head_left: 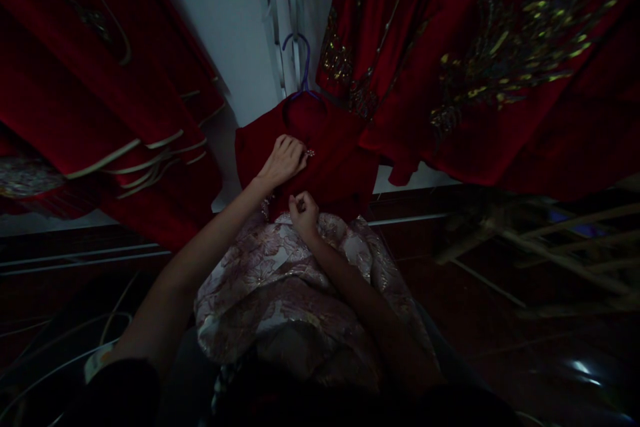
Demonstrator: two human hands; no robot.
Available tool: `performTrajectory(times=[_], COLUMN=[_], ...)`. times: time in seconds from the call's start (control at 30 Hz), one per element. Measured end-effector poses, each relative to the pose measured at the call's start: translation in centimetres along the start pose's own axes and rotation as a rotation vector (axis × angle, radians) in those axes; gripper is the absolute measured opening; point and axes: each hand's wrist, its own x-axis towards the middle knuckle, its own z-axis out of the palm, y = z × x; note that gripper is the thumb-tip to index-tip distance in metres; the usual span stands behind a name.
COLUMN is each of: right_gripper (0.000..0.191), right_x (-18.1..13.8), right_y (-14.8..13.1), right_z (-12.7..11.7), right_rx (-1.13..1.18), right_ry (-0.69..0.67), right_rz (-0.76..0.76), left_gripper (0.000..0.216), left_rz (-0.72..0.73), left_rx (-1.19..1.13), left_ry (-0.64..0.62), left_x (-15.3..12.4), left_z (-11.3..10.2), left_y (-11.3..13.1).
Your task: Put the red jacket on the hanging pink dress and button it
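A dark red velvet garment (340, 160) hangs on a blue hanger (300, 63) against a white wall. My left hand (285, 160) rests on its upper front, fingers curled and pinching the cloth beside a small shiny ornament (310, 153). My right hand (303, 210) is closed in a fist just below, fingertips pinched on something too small to make out, at the garment's lower edge. A pale pink floral brocade cloth (280, 293) lies bunched under both forearms.
More red garments with gold embroidery (500, 47) hang at the right, and red ones with cream piping (125, 113) at the left. A pale wooden rack (550, 240) stands at the right over a dark tiled floor. White cables (60, 347) lie at the lower left.
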Motion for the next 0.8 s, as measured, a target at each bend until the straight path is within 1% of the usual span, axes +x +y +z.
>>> performTrajectory(times=[0.07, 0.13, 0.2, 0.23, 0.27, 0.3, 0.37, 0.4, 0.43, 0.5, 0.57, 0.6, 0.63, 0.67, 0.73, 0.8], right_gripper=[0.025, 0.023, 0.020, 0.017, 0.019, 0.024, 0.038, 0.046, 0.056, 0.077, 0.099, 0.107, 0.112, 0.115, 0.111, 0.102], right_x=[0.2, 1.3, 3.4, 4.8, 6.3, 7.9, 10.9, 12.1, 13.1, 14.3, 14.9, 15.0, 15.2, 15.3, 15.7, 16.4], right_y=[-1.1, -2.8, -4.7, -5.7, -6.6, -7.3, -8.3, -8.4, -8.4, -8.1, -7.5, -7.1, -6.8, -6.4, -5.5, -4.7], right_z=[-0.6, -1.3, -1.8, -1.8, -1.8, -1.5, -0.6, 0.1, 0.8, 1.9, 2.1, 1.7, 1.0, 0.1, -2.3, -4.8], right_rx=[-0.006, -0.012, -0.002, 0.021, 0.042, 0.054, 0.054, 0.045, 0.038, -0.018, -0.091, -0.118, -0.133, -0.141, -0.172, -0.260], right_ry=[0.079, 0.143, 0.203, 0.212, 0.202, 0.166, 0.048, 0.001, -0.029, -0.055, -0.034, -0.015, 0.006, 0.024, 0.041, 0.035], right_rz=[-0.079, -0.151, -0.204, -0.239, -0.275, -0.308, -0.350, -0.343, -0.300, -0.114, 0.067, 0.112, 0.118, 0.089, -0.009, -0.112], left_gripper=[0.022, 0.022, 0.020, 0.018, 0.017, 0.017, 0.021, 0.023, 0.027, 0.034, 0.042, 0.045, 0.048, 0.051, 0.055, 0.052], left_rz=[0.012, 0.022, 0.018, -0.001, -0.037, -0.089, -0.209, -0.261, -0.299, -0.348, -0.401, -0.434, -0.469, -0.501, -0.556, -0.606], left_rx=[0.008, -0.022, -0.091, -0.132, -0.168, -0.194, -0.199, -0.180, -0.150, -0.067, 0.019, 0.057, 0.086, 0.104, 0.103, 0.066], left_ry=[-0.004, -0.012, -0.022, -0.015, 0.011, 0.052, 0.156, 0.196, 0.219, 0.228, 0.248, 0.274, 0.305, 0.340, 0.397, 0.394], left_x=[0.0, 0.0, 0.1, 0.1, 0.1, 0.1, 0.0, -0.1, -0.2, -0.6, -1.1, -1.3, -1.5, -1.7, -2.1, -2.6], left_z=[0.0, -0.2, -0.5, -0.7, -0.8, -0.9, -1.1, -1.2, -1.3, -1.6, -1.9, -2.2, -2.5, -2.9, -3.8, -4.8], left_y=[-0.3, -0.7, -0.9, -1.0, -1.1, -1.2, -1.3, -1.3, -1.3, -1.1, -0.8, -0.8, -0.9, -1.2, -2.4, -4.4])
